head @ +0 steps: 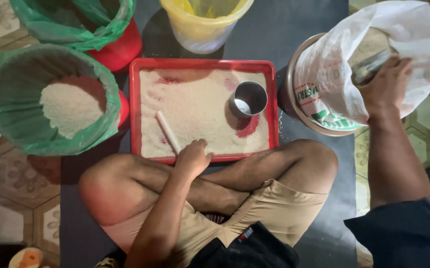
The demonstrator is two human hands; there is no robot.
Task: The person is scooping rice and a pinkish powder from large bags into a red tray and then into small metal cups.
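My left hand (192, 158) rests over the near rim of a red tray (134, 99), its curled fingertips touching the white rice spread across it. A white stick (168, 132) lies in the rice just left of that hand. A steel cup (248, 99) stands upright in the tray's right half. My right hand (386, 84) reaches into the mouth of a white sack (334, 74) at the right and grips a metal scoop (369, 69) inside it. The scoop is partly hidden by the sack's plastic.
A green-lined bucket (6, 99) holding rice stands left of the tray, another green-lined red bucket (120, 47) behind it, and a yellow bucket (202, 32) beyond the tray. The sack sits in a round metal container (294, 106). My crossed legs (254, 173) are against the tray's near edge.
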